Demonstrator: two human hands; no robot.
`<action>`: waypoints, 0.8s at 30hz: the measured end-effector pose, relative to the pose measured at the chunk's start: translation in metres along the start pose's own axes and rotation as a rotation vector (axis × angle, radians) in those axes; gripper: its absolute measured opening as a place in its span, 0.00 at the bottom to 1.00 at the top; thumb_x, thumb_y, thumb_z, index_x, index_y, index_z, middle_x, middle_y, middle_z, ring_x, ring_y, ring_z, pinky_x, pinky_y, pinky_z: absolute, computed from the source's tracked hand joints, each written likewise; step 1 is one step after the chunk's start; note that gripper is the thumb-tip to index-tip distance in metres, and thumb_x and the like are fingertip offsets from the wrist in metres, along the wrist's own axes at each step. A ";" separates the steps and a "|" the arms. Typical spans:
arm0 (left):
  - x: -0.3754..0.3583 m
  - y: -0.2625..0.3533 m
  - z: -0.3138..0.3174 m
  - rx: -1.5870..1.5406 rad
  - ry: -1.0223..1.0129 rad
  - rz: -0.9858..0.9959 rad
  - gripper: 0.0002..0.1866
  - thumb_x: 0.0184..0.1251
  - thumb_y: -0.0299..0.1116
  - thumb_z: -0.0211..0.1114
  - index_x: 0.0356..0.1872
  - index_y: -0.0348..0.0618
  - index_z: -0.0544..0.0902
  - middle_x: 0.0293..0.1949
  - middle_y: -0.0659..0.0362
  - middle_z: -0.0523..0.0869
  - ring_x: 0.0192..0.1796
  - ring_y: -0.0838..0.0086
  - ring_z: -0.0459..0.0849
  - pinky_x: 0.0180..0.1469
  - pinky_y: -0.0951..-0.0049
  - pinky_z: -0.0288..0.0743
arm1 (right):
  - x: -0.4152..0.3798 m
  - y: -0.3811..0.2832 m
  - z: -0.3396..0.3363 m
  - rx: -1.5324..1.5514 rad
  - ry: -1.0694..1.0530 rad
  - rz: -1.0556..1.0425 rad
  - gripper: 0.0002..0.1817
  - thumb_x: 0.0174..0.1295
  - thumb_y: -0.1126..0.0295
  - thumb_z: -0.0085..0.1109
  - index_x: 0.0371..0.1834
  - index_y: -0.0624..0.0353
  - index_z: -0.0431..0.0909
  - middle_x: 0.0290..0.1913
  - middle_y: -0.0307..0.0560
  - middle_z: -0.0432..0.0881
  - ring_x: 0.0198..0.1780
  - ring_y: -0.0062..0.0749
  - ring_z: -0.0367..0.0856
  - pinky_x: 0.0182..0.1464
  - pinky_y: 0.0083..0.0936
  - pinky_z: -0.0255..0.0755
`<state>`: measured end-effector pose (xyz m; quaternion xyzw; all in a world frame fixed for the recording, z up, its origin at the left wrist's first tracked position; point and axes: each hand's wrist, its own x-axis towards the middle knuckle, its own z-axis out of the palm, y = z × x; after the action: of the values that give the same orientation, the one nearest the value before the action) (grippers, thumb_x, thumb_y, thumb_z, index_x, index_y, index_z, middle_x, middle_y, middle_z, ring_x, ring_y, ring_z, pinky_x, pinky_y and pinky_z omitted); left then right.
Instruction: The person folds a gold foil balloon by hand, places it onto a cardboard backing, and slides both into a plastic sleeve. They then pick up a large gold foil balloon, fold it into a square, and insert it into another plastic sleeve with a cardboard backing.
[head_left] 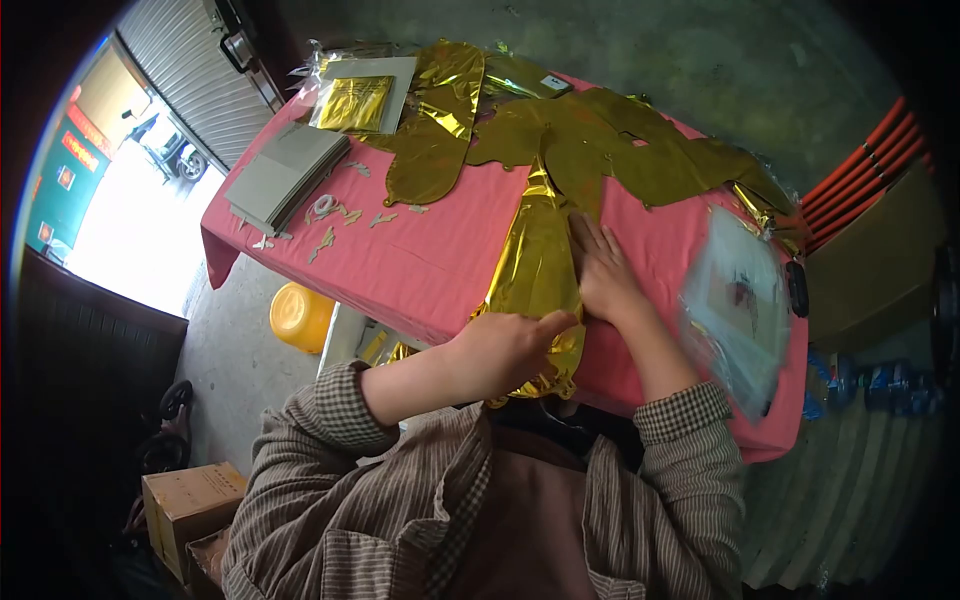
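A long folded piece of gold foil [530, 250] runs down the middle of the pink-covered table [430, 235] and over its front edge. Above the foil's lower part, my left hand [505, 350] is closed, its fingers curled; what they hold is hidden. My right hand [602, 272] lies flat, fingers stretched out, along the foil's right side. Flat, shiny gold foil shapes [590, 140] spread over the far side of the table, and one rounded piece [430, 165] lies left of the folded foil.
Grey boards [285, 175] are stacked at the left, beside a white tape roll [325, 205] and small paper pieces. A packet of gold foil [355, 103] lies behind. Clear plastic bags [735, 300] and a black object [797, 289] are at the right. A yellow bucket [300, 317] stands on the floor.
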<state>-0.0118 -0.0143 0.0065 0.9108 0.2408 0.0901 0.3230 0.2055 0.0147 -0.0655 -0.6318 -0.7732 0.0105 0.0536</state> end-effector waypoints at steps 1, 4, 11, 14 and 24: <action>0.004 -0.002 0.001 0.027 -0.112 0.018 0.27 0.59 0.30 0.64 0.61 0.44 0.68 0.31 0.50 0.82 0.34 0.60 0.84 0.35 0.63 0.77 | 0.000 0.004 0.005 -0.001 0.000 0.004 0.39 0.61 0.48 0.45 0.73 0.51 0.50 0.74 0.54 0.47 0.76 0.43 0.43 0.74 0.41 0.36; 0.014 -0.020 -0.020 -0.464 -0.175 -0.083 0.25 0.61 0.33 0.63 0.59 0.41 0.70 0.32 0.53 0.82 0.35 0.61 0.84 0.37 0.65 0.77 | -0.003 0.004 0.005 0.030 0.004 -0.019 0.37 0.63 0.49 0.42 0.74 0.51 0.49 0.75 0.54 0.47 0.76 0.43 0.43 0.74 0.42 0.34; 0.028 -0.104 -0.013 0.158 0.405 0.110 0.26 0.64 0.37 0.60 0.61 0.37 0.69 0.57 0.45 0.74 0.62 0.56 0.71 0.62 0.60 0.66 | -0.003 0.003 0.008 0.038 0.039 -0.021 0.34 0.65 0.53 0.41 0.74 0.50 0.50 0.75 0.55 0.47 0.76 0.43 0.43 0.74 0.42 0.34; 0.030 -0.100 -0.012 0.277 0.198 0.074 0.31 0.66 0.46 0.57 0.66 0.41 0.65 0.68 0.45 0.62 0.72 0.54 0.54 0.70 0.54 0.50 | -0.003 -0.001 0.003 0.088 0.048 -0.006 0.32 0.66 0.54 0.40 0.73 0.50 0.51 0.74 0.55 0.48 0.76 0.44 0.43 0.74 0.42 0.34; 0.071 -0.121 -0.019 0.335 0.032 0.163 0.39 0.64 0.59 0.53 0.69 0.45 0.60 0.71 0.48 0.57 0.74 0.56 0.49 0.73 0.54 0.41 | -0.002 0.003 0.008 -0.037 0.014 -0.016 0.35 0.66 0.55 0.43 0.74 0.49 0.47 0.75 0.52 0.47 0.76 0.41 0.42 0.74 0.40 0.34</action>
<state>-0.0026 0.1130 -0.0549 0.9668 0.1828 0.0889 0.1547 0.2085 0.0139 -0.0736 -0.6266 -0.7779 -0.0087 0.0474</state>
